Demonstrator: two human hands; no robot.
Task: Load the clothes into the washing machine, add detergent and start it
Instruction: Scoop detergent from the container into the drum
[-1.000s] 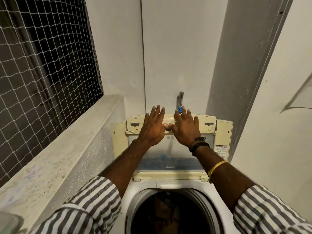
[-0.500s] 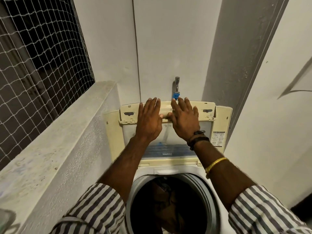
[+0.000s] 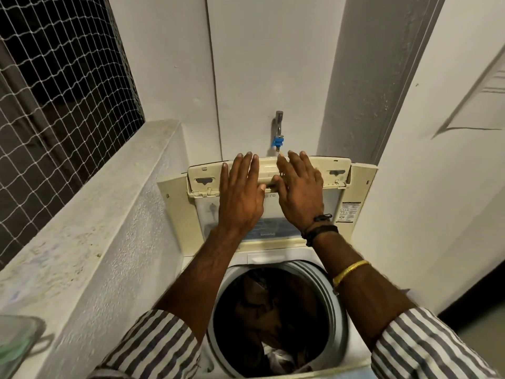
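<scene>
Little has changed over the last second: your left hand [image 3: 240,194] and right hand [image 3: 299,191] stay flat on the raised lid [image 3: 337,172], fingers straight over its top edge, thumbs meeting at the centre handle. Neither hand is clenched. I can't tell whether the thumbs hook under the handle.

The gap between the lid's top edge and the tap [image 3: 278,138] behind it looks slightly wider than a second ago. That could mean the lid is starting to tip forward, or it could just be your head dropping, since more of the drum [image 3: 338,310] shows now.

The clothes [image 3: 273,313] are inside the drum as a dark heap with a pale bit near the front, so loading looks done. My read is that you're about to close the lid.

- No detergent is visible anywhere, so I can't confirm it's been added.
- No control panel or start button shows on the washing machine [image 3: 276,259].
- The drum's near side is cut off by the frame.
- The container [image 3: 13,348] at bottom left on the ledge [image 3: 95,214] is blurred and cropped, so I can't identify it.
</scene>
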